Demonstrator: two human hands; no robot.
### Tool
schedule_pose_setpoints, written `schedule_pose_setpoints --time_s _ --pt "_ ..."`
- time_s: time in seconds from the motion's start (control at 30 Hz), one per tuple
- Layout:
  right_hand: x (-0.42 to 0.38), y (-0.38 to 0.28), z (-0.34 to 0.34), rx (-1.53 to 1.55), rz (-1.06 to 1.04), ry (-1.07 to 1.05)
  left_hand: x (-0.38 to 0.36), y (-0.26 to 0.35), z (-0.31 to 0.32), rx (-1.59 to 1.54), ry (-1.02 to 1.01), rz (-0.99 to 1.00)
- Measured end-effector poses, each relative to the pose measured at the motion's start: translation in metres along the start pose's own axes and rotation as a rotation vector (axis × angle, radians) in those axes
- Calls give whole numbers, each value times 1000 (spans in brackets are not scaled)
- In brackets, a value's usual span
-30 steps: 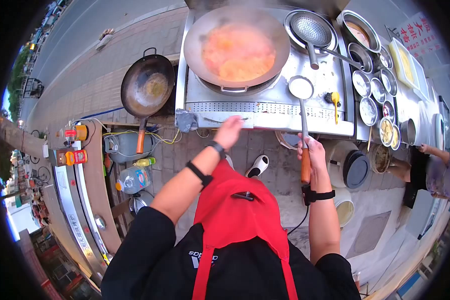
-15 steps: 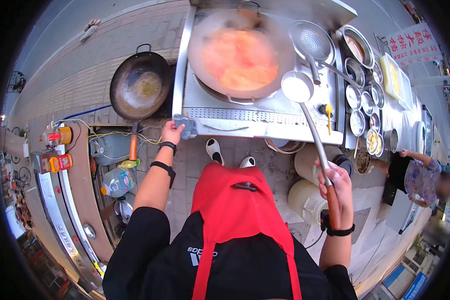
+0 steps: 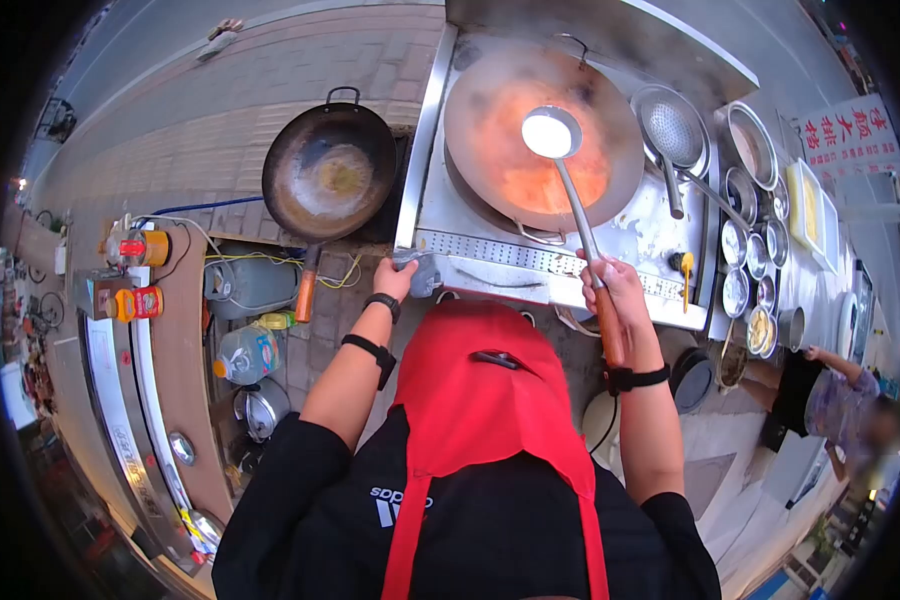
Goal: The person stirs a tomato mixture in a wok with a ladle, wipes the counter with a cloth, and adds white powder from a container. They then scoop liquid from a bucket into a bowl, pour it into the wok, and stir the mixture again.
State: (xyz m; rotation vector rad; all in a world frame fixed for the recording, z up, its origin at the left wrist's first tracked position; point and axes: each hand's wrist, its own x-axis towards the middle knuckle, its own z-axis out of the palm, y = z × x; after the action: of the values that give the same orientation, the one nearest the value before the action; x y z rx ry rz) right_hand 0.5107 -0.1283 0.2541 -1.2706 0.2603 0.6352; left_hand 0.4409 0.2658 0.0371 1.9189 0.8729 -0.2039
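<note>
My right hand (image 3: 615,292) is closed around the wooden-handled ladle (image 3: 576,205). The ladle's bowl, full of something white, hangs over the large wok (image 3: 467,110). Reddish-orange contents (image 3: 545,185) steam inside that wok. My left hand (image 3: 397,279) is closed on a grey cloth (image 3: 425,274) at the stove's front left corner. Left of the stove rests a second, darker wok (image 3: 300,180) with a wooden handle, holding only a brownish patch at its bottom.
A perforated strainer (image 3: 673,128) lies right of the large wok. Several metal bowls (image 3: 735,243) and a white tray (image 3: 812,215) line the right side. Bottles (image 3: 252,352) stand low on the left. Another person (image 3: 838,395) is at the far right.
The ladle has moved left and forward, from beside the large wok to above its contents. My view has shifted, and my body leans closer to the stove. My left hand stays on the cloth.
</note>
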Motion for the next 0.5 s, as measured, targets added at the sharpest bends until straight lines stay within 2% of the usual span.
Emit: schedule_pose_setpoints --time_s 0.1,0.13,0.23,0.3,0.33,0.4,0.47,0.5 --pt "28 -8 -6 -53 -34 -18 -22 1 -23 -573 -132 -333" --pt "35 -13 -8 -76 -43 -14 -40 12 -35 -548 -92 -363" --pt "47 -25 -24 -140 -60 17 -60 -27 -53 -684 -12 -358" --pt "51 -28 -39 -181 -81 45 -78 -49 -71 -626 71 -375" --pt "51 -31 -46 -197 -83 61 -98 -39 -84 -497 73 -456" --pt "47 -34 -60 -274 -96 87 -102 -117 -85 -822 32 -503" --pt "44 -36 -74 -316 -107 106 -109 -212 -82 -764 14 -715" --pt "39 -36 -79 -327 -92 109 -134 -211 -80 -640 93 -803"
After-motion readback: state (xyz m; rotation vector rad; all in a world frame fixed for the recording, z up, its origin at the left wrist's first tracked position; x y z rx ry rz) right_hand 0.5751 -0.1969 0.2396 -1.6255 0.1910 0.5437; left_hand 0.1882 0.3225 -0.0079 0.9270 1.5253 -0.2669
